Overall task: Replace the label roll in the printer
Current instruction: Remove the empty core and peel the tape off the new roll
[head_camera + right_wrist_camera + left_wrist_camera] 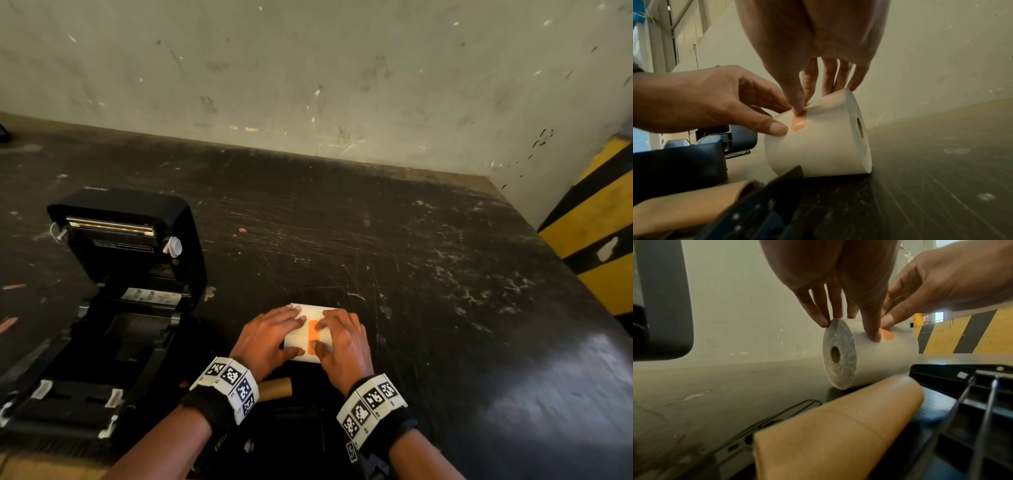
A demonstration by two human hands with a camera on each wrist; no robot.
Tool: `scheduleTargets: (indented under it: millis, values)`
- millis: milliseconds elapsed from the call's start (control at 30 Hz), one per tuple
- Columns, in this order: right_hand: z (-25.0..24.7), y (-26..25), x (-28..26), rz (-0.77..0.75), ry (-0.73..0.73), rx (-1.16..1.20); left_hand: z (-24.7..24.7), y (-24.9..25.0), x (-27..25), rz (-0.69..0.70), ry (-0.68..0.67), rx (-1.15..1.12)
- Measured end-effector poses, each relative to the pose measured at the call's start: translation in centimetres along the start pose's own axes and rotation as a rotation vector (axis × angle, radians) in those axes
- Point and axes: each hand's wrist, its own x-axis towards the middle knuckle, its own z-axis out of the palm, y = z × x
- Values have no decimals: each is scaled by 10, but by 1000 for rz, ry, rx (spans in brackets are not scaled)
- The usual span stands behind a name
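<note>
A white label roll (313, 311) lies on its side on the dark table (394, 240), sealed by an orange tape strip (313, 331). My left hand (291, 334) grips its left half, fingers over the far side and thumb on the near side (851, 326). My right hand (323, 337) grips the right half, its thumb tip pressing on the orange tape (798, 125). The black printer (130, 325) stands to the left with its lid (130, 219) swung up and its roll bay showing no roll. A bare brown cardboard core (275, 389) lies just in front of my left wrist.
A flat black plastic part (298, 421) lies under my wrists beside the core. A yellow and black striped barrier (603, 240) stands at the table's right edge. A scuffed wall (308, 85) closes the back.
</note>
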Motion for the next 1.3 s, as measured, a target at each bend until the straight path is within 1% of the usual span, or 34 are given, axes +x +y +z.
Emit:
scheduleTargets:
  millis: [133, 333, 467, 600, 800, 1000, 1300]
  values:
    - [-1, 1, 2, 1, -18, -18, 1, 0, -1, 3, 16, 0]
    - [2, 1, -2, -20, 9, -34, 5, -1, -3, 2, 31, -10]
    - [2, 0, -1, -27, 19, -32, 7, -2, -4, 17, 80, -22]
    - [6, -4, -6, -20, 54, -18, 10, -4, -5, 35, 95, -9]
    - [2, -3, -4, -13, -7, -54, 12, -6, -7, 57, 138, 7]
    - [2, -4, -5, -35, 25, -54, 12, -5, -8, 66, 148, 4]
    - [-3, -4, -2, -24, -30, -80, 13, -4, -10, 64, 151, 10]
